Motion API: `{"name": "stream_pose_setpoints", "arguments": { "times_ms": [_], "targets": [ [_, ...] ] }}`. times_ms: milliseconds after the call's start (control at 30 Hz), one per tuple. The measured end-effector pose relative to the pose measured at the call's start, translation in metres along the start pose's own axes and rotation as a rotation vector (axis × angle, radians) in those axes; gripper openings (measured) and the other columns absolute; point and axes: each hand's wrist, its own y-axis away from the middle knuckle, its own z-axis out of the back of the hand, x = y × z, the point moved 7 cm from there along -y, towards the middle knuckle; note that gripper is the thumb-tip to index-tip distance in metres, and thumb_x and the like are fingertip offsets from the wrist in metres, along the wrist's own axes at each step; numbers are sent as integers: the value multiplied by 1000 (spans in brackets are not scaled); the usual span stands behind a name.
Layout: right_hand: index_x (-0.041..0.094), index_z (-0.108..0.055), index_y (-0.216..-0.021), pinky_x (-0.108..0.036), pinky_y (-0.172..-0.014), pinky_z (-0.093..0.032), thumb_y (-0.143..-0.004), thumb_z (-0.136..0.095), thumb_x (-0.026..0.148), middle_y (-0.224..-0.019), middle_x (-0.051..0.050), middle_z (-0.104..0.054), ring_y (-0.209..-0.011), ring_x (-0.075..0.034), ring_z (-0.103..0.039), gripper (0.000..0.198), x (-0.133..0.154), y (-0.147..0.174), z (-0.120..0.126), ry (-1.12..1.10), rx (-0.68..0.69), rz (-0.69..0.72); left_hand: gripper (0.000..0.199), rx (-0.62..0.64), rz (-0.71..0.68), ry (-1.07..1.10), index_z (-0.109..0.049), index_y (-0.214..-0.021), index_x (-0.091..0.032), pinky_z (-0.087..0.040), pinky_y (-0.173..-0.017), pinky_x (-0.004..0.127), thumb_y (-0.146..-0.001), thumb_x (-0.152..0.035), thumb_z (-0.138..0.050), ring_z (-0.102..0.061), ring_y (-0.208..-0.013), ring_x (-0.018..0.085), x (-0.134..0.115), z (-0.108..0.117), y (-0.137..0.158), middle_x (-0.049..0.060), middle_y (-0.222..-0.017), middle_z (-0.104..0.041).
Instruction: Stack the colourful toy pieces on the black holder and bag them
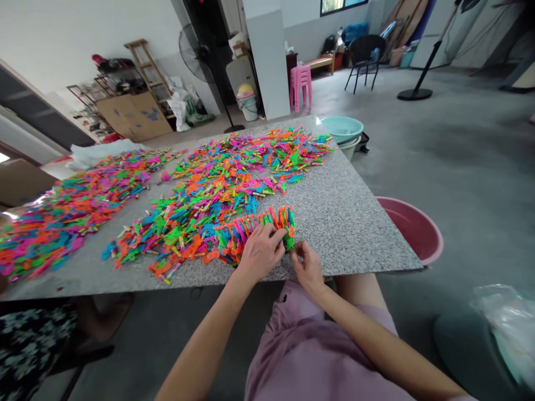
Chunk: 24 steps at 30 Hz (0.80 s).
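Note:
A row of small plastic toy pieces (234,231) in orange, blue, pink and green stands packed side by side near the table's front edge. My left hand (261,253) lies over the right part of this row, fingers curled against its end. At that end is a green plastic piece (289,240), partly hidden by my fingers. My right hand (309,268) is closed in a pinch at the lower edge of the green piece. Behind the row spreads a heap of loose pieces (200,195) of the same colours, some with yellowish, shiny tips.
The speckled grey table (343,223) holds another long heap (92,195) at left. A red basin (412,228) sits beyond the right edge, and a turquoise basin (341,128) by the far corner. Another person's patterned clothing (33,351) shows at lower left. A plastic bag (507,317) lies at lower right.

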Motion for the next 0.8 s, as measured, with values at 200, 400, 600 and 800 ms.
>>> {"name": "stream_pose_setpoints", "arguments": {
  "times_ms": [200, 400, 600, 800],
  "targets": [
    [20, -54, -89, -25, -57, -37, -90, -47, 28, -71, 1, -57, -60, -14, -49, 11, -6, -2, -1, -63, 7, -122, 26, 61, 6, 8, -64, -109, -21, -48, -82, 35, -87, -20, -51, -56, -89, 22, -5, 0, -11, 6, -94, -56],
    [21, -50, -83, -25, -55, -38, -90, -47, 29, -70, 1, -55, -59, -14, -50, 12, -5, -5, -2, -116, 21, -117, 29, 92, 51, 36, -63, -112, -24, -50, -76, 30, -85, -20, -53, -58, -87, 19, -3, 0, -13, 5, -93, -57],
    [20, -53, -88, -29, -67, -49, -89, -50, 26, -79, -3, -64, -71, -17, -62, 7, 5, 1, -2, -107, -8, -92, 32, 125, 72, 24, -61, -107, -21, -51, -79, 34, -75, -19, -62, -58, -93, 24, -1, -2, -15, 6, -96, -57],
    [20, -54, -98, -33, -80, -54, -87, -55, 25, -91, -7, -67, -86, -20, -66, 13, 5, 5, -4, -152, -9, -60, 28, 162, 57, -39, -59, -96, -22, -51, -73, 37, -70, -18, -68, -56, -96, 28, -6, -3, -17, 8, -100, -56]
  ]
}}
